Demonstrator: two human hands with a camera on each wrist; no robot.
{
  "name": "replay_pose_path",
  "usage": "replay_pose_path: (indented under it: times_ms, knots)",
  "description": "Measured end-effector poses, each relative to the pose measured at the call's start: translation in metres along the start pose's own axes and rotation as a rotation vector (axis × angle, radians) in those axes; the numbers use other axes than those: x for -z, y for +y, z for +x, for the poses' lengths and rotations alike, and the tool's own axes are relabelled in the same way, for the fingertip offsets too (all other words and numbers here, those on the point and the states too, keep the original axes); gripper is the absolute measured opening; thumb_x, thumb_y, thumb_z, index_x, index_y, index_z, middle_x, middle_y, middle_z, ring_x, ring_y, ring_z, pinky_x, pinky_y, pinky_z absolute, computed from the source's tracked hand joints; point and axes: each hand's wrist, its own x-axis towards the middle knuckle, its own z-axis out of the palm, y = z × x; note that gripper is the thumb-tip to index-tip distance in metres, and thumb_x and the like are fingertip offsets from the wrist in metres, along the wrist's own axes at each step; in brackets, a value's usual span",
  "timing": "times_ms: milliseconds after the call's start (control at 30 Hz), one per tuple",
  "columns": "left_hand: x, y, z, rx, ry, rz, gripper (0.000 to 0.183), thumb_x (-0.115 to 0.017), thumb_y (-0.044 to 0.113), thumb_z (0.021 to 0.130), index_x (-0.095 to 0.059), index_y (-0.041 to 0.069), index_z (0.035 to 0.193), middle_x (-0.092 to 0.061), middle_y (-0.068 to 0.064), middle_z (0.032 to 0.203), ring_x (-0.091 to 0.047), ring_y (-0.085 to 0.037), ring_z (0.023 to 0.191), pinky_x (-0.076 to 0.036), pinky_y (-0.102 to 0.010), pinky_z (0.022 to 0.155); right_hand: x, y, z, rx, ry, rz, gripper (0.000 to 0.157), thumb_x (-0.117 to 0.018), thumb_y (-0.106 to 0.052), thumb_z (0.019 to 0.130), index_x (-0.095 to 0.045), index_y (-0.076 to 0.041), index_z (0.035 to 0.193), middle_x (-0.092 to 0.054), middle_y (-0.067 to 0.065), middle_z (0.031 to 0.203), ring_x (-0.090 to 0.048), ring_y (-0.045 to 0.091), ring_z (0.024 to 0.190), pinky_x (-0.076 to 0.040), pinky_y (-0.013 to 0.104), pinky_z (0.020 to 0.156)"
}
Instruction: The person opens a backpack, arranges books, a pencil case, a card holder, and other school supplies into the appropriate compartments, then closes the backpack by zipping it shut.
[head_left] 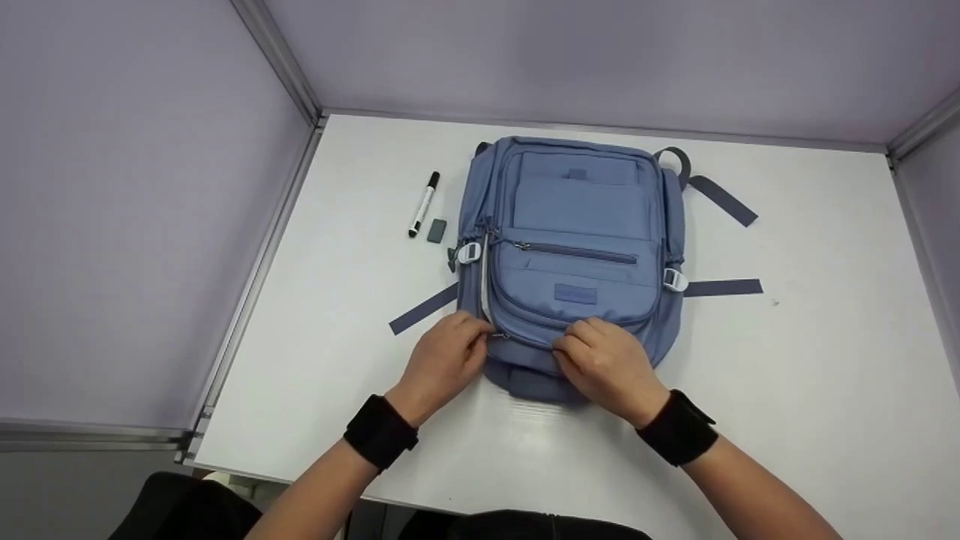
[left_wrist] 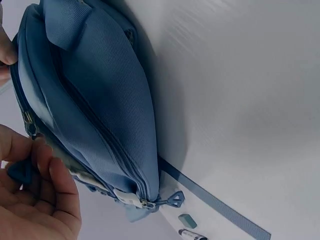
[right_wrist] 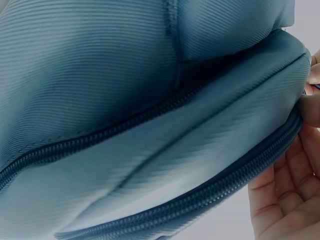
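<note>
A blue backpack [head_left: 581, 206] lies flat on the white table, its front facing up and its bottom end towards me. At its lower left corner my left hand [head_left: 446, 356] pinches a zipper pull [left_wrist: 20, 172], a blue tab between the curled fingers. The metal zipper slider [left_wrist: 29, 120] sits just beyond the fingertips. Along the left side the zipper gapes, showing a pale strip [head_left: 484, 281]. My right hand [head_left: 611, 367] pinches the fabric along the zipper at the bottom edge of the front. In the right wrist view, zipper teeth [right_wrist: 215, 192] run up to its thumb and fingers.
Left of the backpack lie a black-and-white marker [head_left: 424, 204] and a small dark green block [head_left: 436, 231]. Loose straps [head_left: 724, 287] stick out on both sides, beside white buckles [head_left: 675, 280]. Pale partition walls [head_left: 600, 67] close off the table's back and sides.
</note>
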Motion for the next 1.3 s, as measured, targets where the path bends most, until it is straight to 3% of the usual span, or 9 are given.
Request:
replay_pose_path:
  times_ms: [200, 367, 500, 733, 933, 1067, 1300]
  knots:
    - [-0.006, 0.000, 0.000, 0.053, -0.020, 0.004, 0.007, -0.074, 0.016, 0.095, -0.069, 0.012, 0.100, -0.057, 0.001, 0.092, -0.057, -0.013, 0.082, -0.049, -0.028, 0.070, -0.004, -0.005, 0.007, -0.022, -0.020, -0.023, 0.014, -0.072, -0.010, 0.088, -0.074, -0.005, 0.101, -0.066, 0.005, 0.092, -0.063, 0.025, 0.080, -0.054, 0.041, 0.069]
    - [-0.008, 0.000, -0.001, -0.013, 0.030, 0.019, 0.007, -0.074, 0.020, 0.096, -0.071, 0.014, 0.098, -0.059, 0.001, 0.091, -0.058, -0.014, 0.082, -0.050, -0.029, 0.070, -0.011, -0.014, 0.024, -0.023, -0.073, -0.048, 0.023, -0.078, -0.016, 0.089, -0.074, -0.004, 0.107, -0.067, 0.007, 0.098, -0.063, 0.026, 0.086, -0.054, 0.042, 0.073]
    - [-0.010, 0.000, -0.002, -0.061, 0.063, 0.005, 0.004, -0.074, 0.016, 0.096, -0.070, 0.014, 0.096, -0.060, 0.002, 0.092, -0.058, -0.013, 0.081, -0.050, -0.029, 0.070, -0.018, -0.020, 0.037, -0.036, -0.131, -0.085, 0.014, -0.077, -0.015, 0.091, -0.074, -0.005, 0.100, -0.064, 0.006, 0.091, -0.060, 0.025, 0.079, -0.053, 0.039, 0.067]
    - [-0.010, -0.002, 0.000, -0.036, 0.058, -0.045, 0.004, -0.071, 0.016, 0.098, -0.069, 0.013, 0.095, -0.066, -0.003, 0.113, -0.062, -0.021, 0.105, -0.051, -0.033, 0.091, -0.023, -0.021, 0.040, -0.035, -0.118, -0.137, 0.009, -0.072, -0.012, 0.094, -0.071, -0.005, 0.088, -0.059, 0.006, 0.081, -0.058, 0.025, 0.071, -0.052, 0.039, 0.059]
    - [-0.009, -0.005, 0.004, -0.084, 0.058, -0.034, 0.005, -0.069, 0.016, 0.098, -0.068, 0.012, 0.096, -0.072, -0.002, 0.111, -0.063, -0.021, 0.116, -0.049, -0.031, 0.100, -0.022, -0.021, 0.041, -0.003, -0.088, -0.136, 0.009, -0.068, -0.009, 0.094, -0.071, -0.004, 0.087, -0.059, 0.006, 0.081, -0.057, 0.025, 0.070, -0.050, 0.039, 0.056]
    - [-0.007, -0.008, 0.008, -0.080, 0.052, -0.030, 0.005, -0.066, 0.016, 0.099, -0.066, 0.012, 0.096, -0.071, -0.002, 0.111, -0.064, -0.021, 0.106, -0.051, -0.032, 0.093, -0.022, -0.021, 0.041, 0.011, -0.059, -0.123, 0.009, -0.067, -0.007, 0.093, -0.071, -0.005, 0.085, -0.058, 0.005, 0.078, -0.056, 0.024, 0.066, -0.049, 0.038, 0.053]
    - [0.002, -0.023, 0.020, 0.063, 0.048, -0.024, 0.009, -0.063, 0.016, 0.102, -0.061, 0.014, 0.093, -0.060, 0.002, 0.089, -0.055, -0.015, 0.079, -0.047, -0.032, 0.069, -0.022, -0.021, 0.040, 0.016, -0.034, -0.104, 0.006, -0.069, -0.004, 0.089, -0.070, -0.005, 0.083, -0.057, 0.005, 0.076, -0.055, 0.024, 0.065, -0.047, 0.038, 0.052]
